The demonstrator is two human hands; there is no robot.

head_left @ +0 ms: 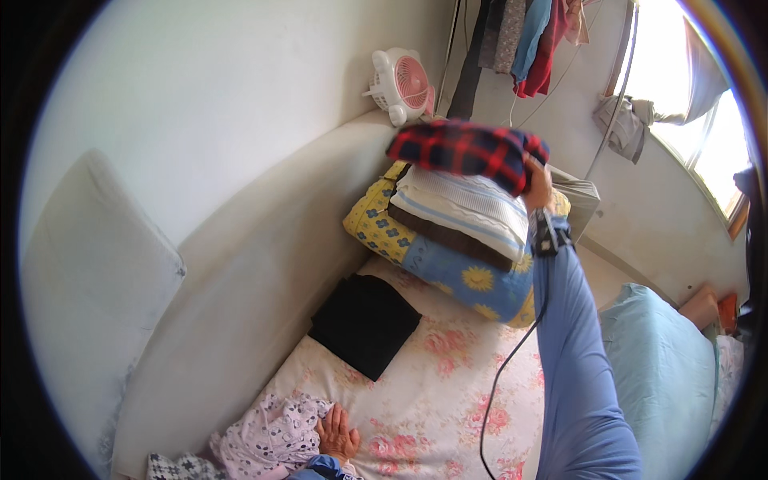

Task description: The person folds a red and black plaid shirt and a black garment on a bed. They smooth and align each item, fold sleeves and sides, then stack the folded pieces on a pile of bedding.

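Observation:
My right hand [539, 188] grips the right end of a folded red-and-navy plaid garment [468, 152], slightly blurred. The garment is over a pile of folded clothes, with a white knitted one [460, 200] uppermost and a dark brown one [448, 234] under it; I cannot tell whether the plaid touches the pile. Beneath these lies a folded blue-and-yellow flowered quilt [448, 268]. My left hand [338, 436] lies flat on the bed, fingers stretched out, beside a crumpled pale pink patterned garment [268, 436]. Between hand and quilt is a folded black garment [366, 324].
The bed has a floral sheet [448, 384]. A white-and-pink fan [402, 84] stands at the far end, near hanging clothes [520, 44]. At right is a light-blue covered block [656, 368]. A dark cable [500, 372] runs from my right wrist. A padded panel [100, 280] leans at left.

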